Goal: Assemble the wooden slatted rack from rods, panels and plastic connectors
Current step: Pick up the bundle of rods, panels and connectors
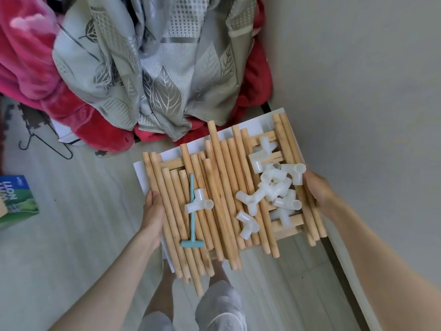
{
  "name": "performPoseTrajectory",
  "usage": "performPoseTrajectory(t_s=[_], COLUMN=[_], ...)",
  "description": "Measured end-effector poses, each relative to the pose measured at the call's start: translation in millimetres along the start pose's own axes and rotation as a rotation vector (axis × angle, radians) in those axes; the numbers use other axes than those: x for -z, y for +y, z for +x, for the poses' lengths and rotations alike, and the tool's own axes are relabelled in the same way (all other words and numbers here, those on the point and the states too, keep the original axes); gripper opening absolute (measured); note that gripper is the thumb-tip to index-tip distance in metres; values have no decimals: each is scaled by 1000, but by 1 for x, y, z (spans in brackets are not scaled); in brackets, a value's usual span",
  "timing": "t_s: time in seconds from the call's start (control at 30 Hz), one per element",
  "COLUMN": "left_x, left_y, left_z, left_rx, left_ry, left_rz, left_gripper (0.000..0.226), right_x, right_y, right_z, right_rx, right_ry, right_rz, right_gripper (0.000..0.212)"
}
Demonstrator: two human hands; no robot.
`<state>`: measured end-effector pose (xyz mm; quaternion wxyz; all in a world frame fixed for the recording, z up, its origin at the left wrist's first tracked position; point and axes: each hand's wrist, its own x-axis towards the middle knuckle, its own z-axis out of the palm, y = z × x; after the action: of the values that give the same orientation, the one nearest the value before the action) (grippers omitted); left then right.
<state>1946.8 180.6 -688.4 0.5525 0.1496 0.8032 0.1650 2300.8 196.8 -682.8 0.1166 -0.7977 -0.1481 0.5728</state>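
I carry a stack above the floor. A white board (pixel 140 172) lies lowest, with slatted wooden panels (pixel 286 226) on it and several wooden rods (pixel 222 187) laid across the top. Several white plastic connectors (pixel 274 187) are heaped on the right half, and one connector (pixel 199 201) sits by a blue T-shaped plastic tool (pixel 192 211). My left hand (pixel 152 216) grips the stack's left edge, thumb on top. My right hand (pixel 316 187) grips the right edge beside the connectors.
A pile of pink and red blankets (pixel 31 56) under grey leaf-patterned fabric (pixel 155 68) fills the top left. A black hanger (pixel 45 142) and a green box (pixel 16 201) lie on the pale floor at left. A wall (pixel 370 91) and its baseboard run along the right.
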Motion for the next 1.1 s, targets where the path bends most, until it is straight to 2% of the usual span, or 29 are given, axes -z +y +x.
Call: performPoseTrajectory(t_s=[0.07, 0.3, 0.53, 0.87, 1.1], left_x=[2, 18, 19, 27, 45], left_y=[1, -6, 0, 9, 17], left_z=[-5, 0, 10, -18, -72], left_rx=[-22, -109, -211, -336, -405], left_ry=[-27, -150, -171, -138, -202], left_rz=[-9, 51, 168, 188, 260], left_gripper=[41, 42, 42, 41, 43], right_x=[3, -9, -9, -14, -18], right_y=[10, 40, 57, 88, 132], right_z=[4, -28, -32, -68, -138], right_rx=[-36, 145, 145, 137, 92], right_ry=[-39, -5, -41, -28, -33], right_rz=[5, 94, 227, 358, 504], right_gripper=[66, 35, 22, 30, 28])
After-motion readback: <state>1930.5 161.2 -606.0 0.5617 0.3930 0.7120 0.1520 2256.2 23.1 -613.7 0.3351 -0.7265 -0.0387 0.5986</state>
